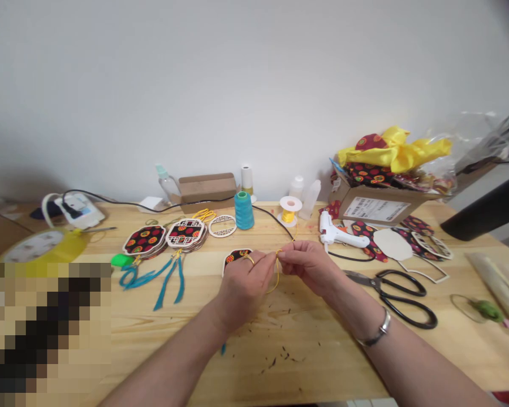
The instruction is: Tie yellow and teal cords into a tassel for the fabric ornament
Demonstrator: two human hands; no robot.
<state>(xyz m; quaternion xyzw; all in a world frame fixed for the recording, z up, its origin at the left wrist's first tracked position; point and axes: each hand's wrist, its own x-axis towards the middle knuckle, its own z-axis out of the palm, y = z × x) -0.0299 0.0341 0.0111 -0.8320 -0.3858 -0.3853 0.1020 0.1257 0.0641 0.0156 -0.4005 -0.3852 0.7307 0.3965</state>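
A thin yellow cord (273, 289) loops down from between my two hands, over the middle of the wooden table. My left hand (245, 282) is closed, with thumb and finger pinching the cord. Fingertips of my right hand (307, 263) pinch the same cord right beside the left fingertips. Partly hidden behind my left hand lies a patterned fabric ornament (236, 254) with a pale wooden edge. A bit of teal tassel (223, 349) shows below my left wrist.
Large black-handled scissors (401, 288) lie right of my right hand. Behind stand a teal thread cone (244, 212), a yellow cord spool (289, 213) and a white glue gun (343, 233). Stacked ornaments (185, 233) with teal tassels lie left; a fabric-filled carton (373, 203) stands back right.
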